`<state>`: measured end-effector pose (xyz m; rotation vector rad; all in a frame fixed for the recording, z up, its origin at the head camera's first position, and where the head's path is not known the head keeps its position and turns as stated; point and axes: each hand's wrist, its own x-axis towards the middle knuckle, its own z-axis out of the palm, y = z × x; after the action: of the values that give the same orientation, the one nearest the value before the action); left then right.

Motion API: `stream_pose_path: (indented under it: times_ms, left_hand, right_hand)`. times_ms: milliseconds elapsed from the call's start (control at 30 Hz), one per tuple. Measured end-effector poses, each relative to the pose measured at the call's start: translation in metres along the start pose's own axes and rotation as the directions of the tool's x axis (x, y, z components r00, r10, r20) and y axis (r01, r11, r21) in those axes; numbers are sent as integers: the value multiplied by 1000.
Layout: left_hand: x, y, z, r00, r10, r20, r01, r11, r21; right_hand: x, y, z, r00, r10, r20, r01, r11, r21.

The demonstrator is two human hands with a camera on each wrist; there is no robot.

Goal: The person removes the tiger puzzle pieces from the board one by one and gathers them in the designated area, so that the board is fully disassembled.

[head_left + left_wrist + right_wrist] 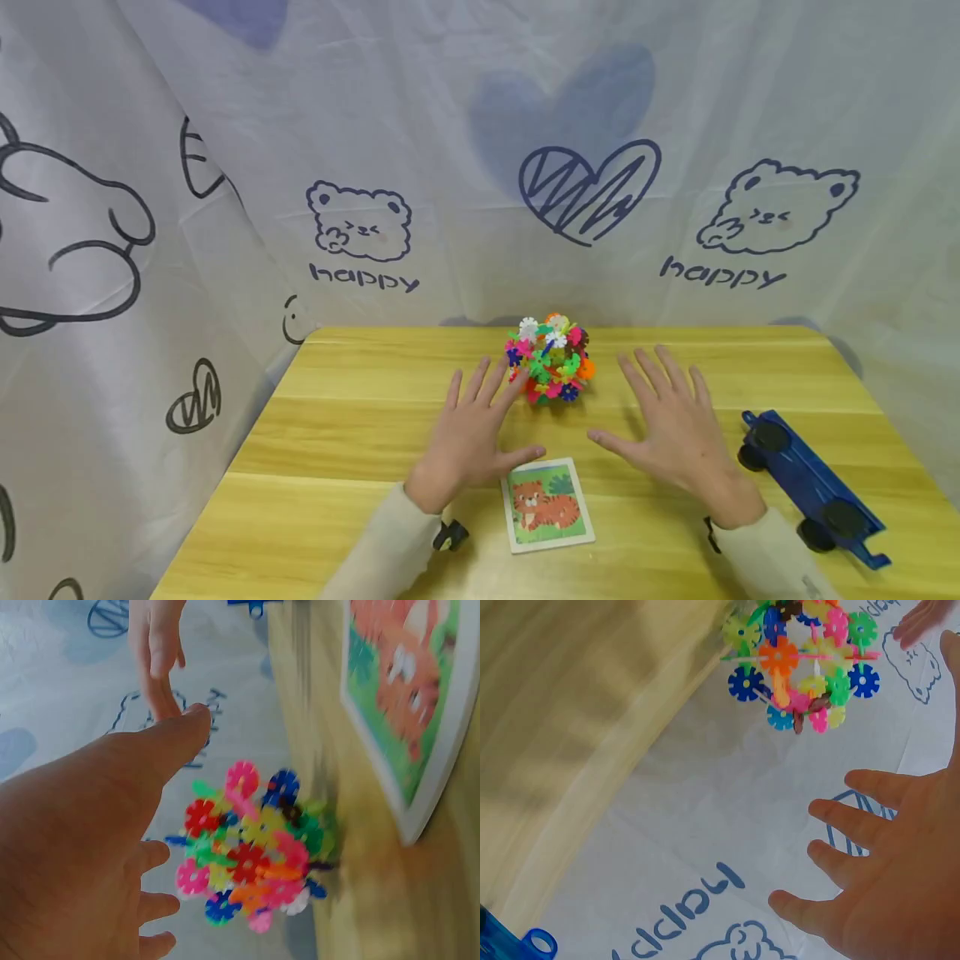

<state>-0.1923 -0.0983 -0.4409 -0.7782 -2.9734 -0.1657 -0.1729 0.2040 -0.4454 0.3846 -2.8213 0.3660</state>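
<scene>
A ball of colourful interlocking plastic snowflake discs sits toward the back of the wooden table. My left hand is spread at its near left, fingers straight, holding nothing. In the head view a fingertip overlaps the ball's edge, and I cannot tell if it touches. Right of the ball, my right hand is also spread with nothing in it. Between the wrists lies a square tiger picture puzzle with a white border. The left wrist view shows the ball beyond the left thumb.
A blue toy vehicle with black wheels lies on the table to the right of my right forearm. White cloth printed with bears, hearts and "happy" hangs behind the table and along its left side.
</scene>
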Motion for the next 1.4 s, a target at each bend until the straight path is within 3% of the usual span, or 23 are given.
stream_pose_path:
  times_ms: [367,667,767,867,1067,1267,1400]
  left_hand:
    - [-23,18,20,993,87,82,-83,996,-44]
    - [-39,25,40,973,130,193,-115,990,-87]
    - [-43,26,43,965,131,229,-112,989,-93]
    - [-44,27,45,955,148,257,-130,988,-85]
    - [-41,24,49,938,248,242,-223,967,-126]
    - [-38,20,52,920,343,188,-297,925,-237]
    - [-37,20,55,913,374,162,-323,906,-273]
  right_hand:
    - [-16,-12,14,995,-17,103,16,1000,12]
    - [-28,-24,30,978,-7,207,-11,996,84]
    - [-29,-26,34,974,-34,226,10,994,109]
    - [-30,-26,35,955,-86,285,41,986,160]
    - [-32,-28,36,912,-173,372,79,964,255]
    - [-35,-35,40,912,-189,365,92,960,266]
    - [-37,-39,42,915,-199,350,112,961,252]
